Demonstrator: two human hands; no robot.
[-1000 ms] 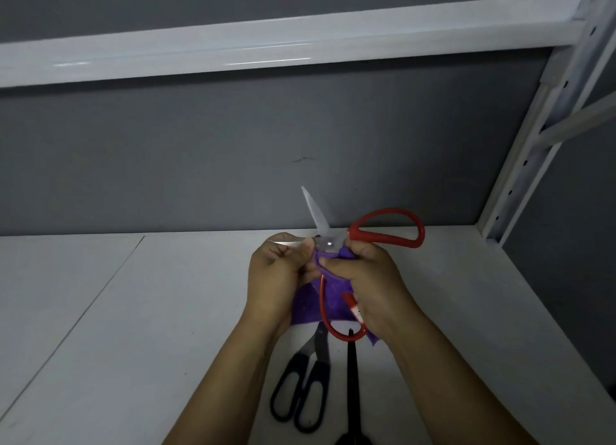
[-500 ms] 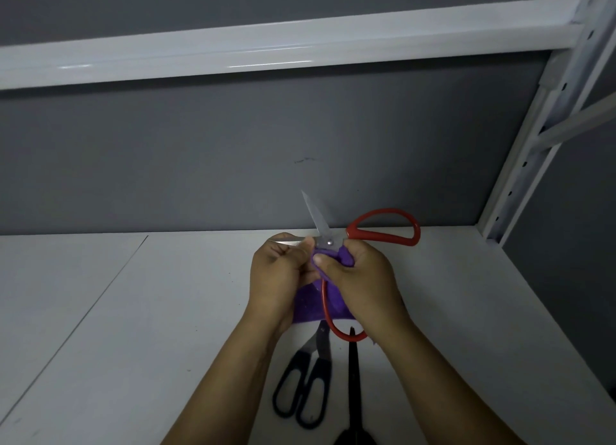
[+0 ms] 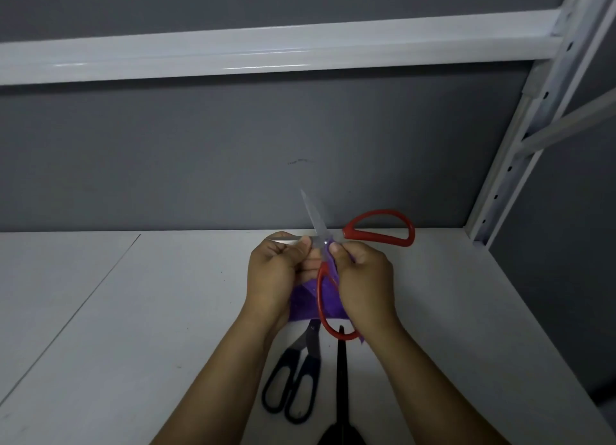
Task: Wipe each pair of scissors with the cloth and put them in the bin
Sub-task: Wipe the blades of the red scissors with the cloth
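Observation:
Red-handled scissors (image 3: 380,234) are held spread wide above the white shelf, one blade pointing up and one handle loop hanging down between my hands. My left hand (image 3: 276,271) grips the other blade, whose tip sticks out to the left. My right hand (image 3: 366,277) pinches a purple cloth (image 3: 305,306) against the scissors near the pivot. The cloth hangs below both hands. Two black pairs lie on the shelf under my wrists: black-handled scissors (image 3: 293,388) and a long black pair (image 3: 340,394) partly cut off by the frame's bottom edge. No bin is in view.
The white shelf board (image 3: 133,328) stretches out to the left and right of my arms. A grey back wall rises behind it. A white beam (image 3: 266,49) runs overhead, and a perforated white upright (image 3: 520,144) stands at the right.
My hands and the red scissors have hardly moved. My right hand has slid slightly along the scissors near the pivot, and more of the lower red loop shows.

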